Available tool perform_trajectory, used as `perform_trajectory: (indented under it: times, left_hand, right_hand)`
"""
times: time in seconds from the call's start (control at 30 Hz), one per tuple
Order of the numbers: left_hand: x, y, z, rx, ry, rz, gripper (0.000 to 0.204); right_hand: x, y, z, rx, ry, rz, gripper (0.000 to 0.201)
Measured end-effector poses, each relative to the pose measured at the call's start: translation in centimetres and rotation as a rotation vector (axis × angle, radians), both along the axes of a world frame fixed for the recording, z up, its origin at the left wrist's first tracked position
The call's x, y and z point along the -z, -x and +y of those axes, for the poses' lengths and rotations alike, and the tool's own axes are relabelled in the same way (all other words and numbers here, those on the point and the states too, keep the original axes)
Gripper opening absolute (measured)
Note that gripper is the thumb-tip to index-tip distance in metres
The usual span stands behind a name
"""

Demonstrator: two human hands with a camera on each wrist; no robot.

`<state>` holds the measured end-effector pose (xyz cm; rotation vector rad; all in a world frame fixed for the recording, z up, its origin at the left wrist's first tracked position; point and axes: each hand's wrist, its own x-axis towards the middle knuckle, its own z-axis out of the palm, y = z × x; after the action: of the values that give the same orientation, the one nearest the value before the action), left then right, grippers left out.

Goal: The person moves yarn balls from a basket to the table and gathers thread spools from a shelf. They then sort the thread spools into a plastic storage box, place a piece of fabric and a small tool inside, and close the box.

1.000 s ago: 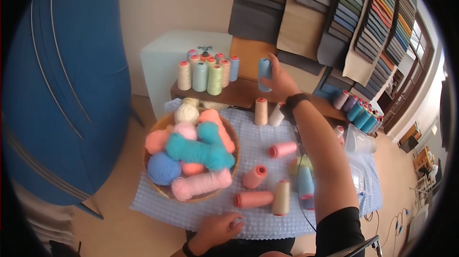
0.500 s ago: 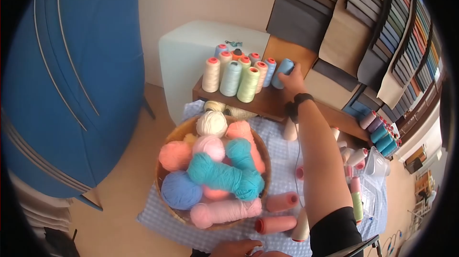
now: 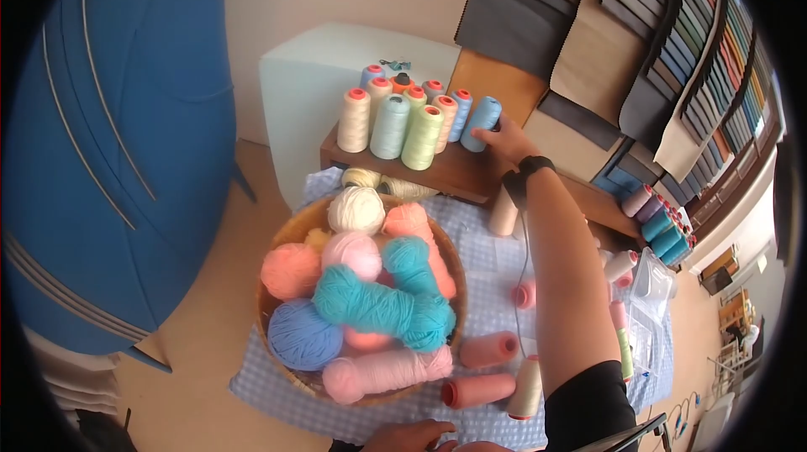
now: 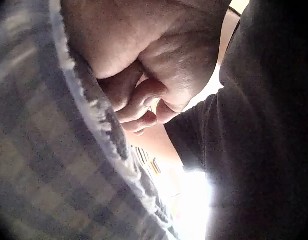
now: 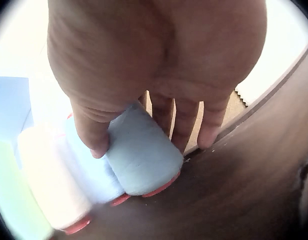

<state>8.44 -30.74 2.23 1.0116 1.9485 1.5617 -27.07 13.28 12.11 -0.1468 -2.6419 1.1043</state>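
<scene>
My right hand (image 3: pixel 508 143) holds a blue thread cone (image 3: pixel 482 123) at the right end of a group of thread cones on the brown wooden shelf (image 3: pixel 450 175). In the right wrist view the thumb lies along one side of this blue cone (image 5: pixel 144 155) and the fingers reach behind it. Its red base is right at the shelf top, beside a lighter blue cone (image 5: pixel 96 172). My left hand (image 3: pixel 408 435) rests low at the front edge of the checked cloth (image 3: pixel 277 393). Its fingers hang loosely curled, with nothing in them, in the left wrist view.
A basket (image 3: pixel 458 284) of yarn balls and skeins stands on the cloth. Pink cones (image 3: pixel 479 389) and a cream cone (image 3: pixel 526 389) lie or stand to its right. Clear plastic boxes (image 3: pixel 651 284) sit farther right. Fabric samples (image 3: pixel 605 65) hang behind the shelf.
My right hand has brought the blue cone left and down to the shelf, next to the other blue cone. The head view has shifted, and my left hand now shows lower in it.
</scene>
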Motion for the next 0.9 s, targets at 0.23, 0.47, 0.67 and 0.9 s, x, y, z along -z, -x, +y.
perform_trajectory:
  times: [0.23,0.47,0.67,0.9]
  left_hand:
    - [-0.2,-0.2,-0.1,-0.027,-0.010,0.032,0.031]
    - [-0.8,-0.1,0.4,-0.023,0.078,-0.155,0.026]
    - [0.7,-1.3,0.7,-0.110,0.091,-0.068,0.024]
    - [3.2,-1.7,1.3,-0.180,0.044,0.139,0.028]
  right_hand:
    - [0.6,0.6,0.4,0.000,-0.010,-0.017,0.089]
    - [-1.2,-2.1,-0.1,0.149,-0.161,0.033,0.092]
    - [-4.4,-10.2,-2.0,0.151,-0.592,-0.214,0.076]
    - [-1.2,-13.4,-1.9,-0.005,-0.765,-0.319,0.063]
